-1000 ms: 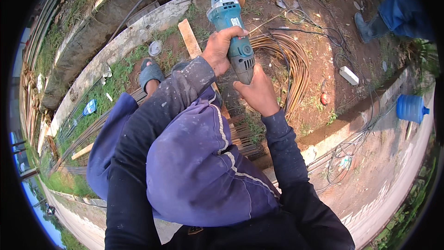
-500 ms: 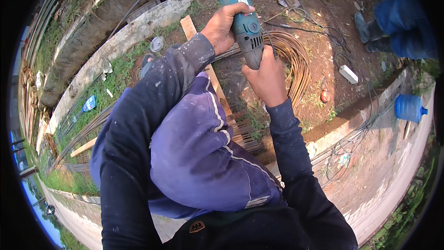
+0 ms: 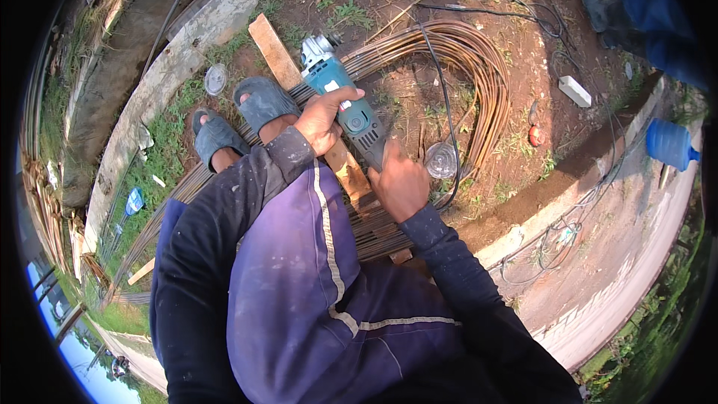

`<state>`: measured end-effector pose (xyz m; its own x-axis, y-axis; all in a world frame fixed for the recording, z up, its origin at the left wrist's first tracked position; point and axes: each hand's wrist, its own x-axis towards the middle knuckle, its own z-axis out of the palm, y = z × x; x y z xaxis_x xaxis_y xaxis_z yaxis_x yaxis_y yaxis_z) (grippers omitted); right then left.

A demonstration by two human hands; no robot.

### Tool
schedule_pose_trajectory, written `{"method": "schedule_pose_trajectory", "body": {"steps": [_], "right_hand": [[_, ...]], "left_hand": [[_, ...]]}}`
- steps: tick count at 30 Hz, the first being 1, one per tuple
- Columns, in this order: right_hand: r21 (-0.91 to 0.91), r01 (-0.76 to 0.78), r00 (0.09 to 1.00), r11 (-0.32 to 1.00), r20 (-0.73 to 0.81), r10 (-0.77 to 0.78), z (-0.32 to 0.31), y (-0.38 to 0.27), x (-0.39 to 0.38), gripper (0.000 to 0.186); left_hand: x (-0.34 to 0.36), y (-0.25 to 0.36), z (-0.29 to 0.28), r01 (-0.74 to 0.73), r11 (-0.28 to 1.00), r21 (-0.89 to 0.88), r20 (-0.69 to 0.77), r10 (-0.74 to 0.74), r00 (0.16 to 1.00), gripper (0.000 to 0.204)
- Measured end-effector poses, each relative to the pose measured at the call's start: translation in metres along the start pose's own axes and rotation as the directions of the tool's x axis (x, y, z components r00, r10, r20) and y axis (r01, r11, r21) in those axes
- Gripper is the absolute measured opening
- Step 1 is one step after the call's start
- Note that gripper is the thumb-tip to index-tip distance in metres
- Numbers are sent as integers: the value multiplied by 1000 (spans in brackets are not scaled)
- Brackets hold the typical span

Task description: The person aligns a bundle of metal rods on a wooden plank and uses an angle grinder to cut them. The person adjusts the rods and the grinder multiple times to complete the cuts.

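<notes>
Both my hands grip a teal and grey angle grinder (image 3: 342, 90). Around the front of its body, near the metal gear head, my left hand (image 3: 324, 121) is closed. My right hand (image 3: 402, 183) wraps the dark rear end, where a black cord (image 3: 441, 78) trails off. Beneath and beyond the tool lies a thick bundle of rusty steel rods (image 3: 479, 52), bent round into a loop. A wooden plank (image 3: 274, 52) runs under the rods near the grinder's head. Whether a disc touches the rods cannot be made out.
My sandalled feet (image 3: 265, 101) stand left of the grinder. Clear plastic lids (image 3: 441, 159) lie on the soil. Black cables (image 3: 516, 11) snake across the far right, near another person's boot (image 3: 593, 4). A blue water jug (image 3: 669, 144) lies by the concrete edge at right.
The grinder has come down and nearer in both hands, from the far edge to over the rods. My view has shifted, and my feet now show.
</notes>
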<state>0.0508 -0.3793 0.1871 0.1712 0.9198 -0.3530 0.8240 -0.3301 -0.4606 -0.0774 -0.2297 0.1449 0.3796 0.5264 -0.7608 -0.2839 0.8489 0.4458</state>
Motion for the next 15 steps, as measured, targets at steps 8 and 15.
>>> {"method": "schedule_pose_trajectory", "body": {"steps": [8,15], "right_hand": [[66,-84,996,994,5,84,14,0,16,45],[101,-113,994,988,11,112,16,13,9,44]], "left_hand": [[0,2,8,-80,989,122,-65,88,994,31],[9,-6,0,45,975,218,-19,-42,999,33]]}}
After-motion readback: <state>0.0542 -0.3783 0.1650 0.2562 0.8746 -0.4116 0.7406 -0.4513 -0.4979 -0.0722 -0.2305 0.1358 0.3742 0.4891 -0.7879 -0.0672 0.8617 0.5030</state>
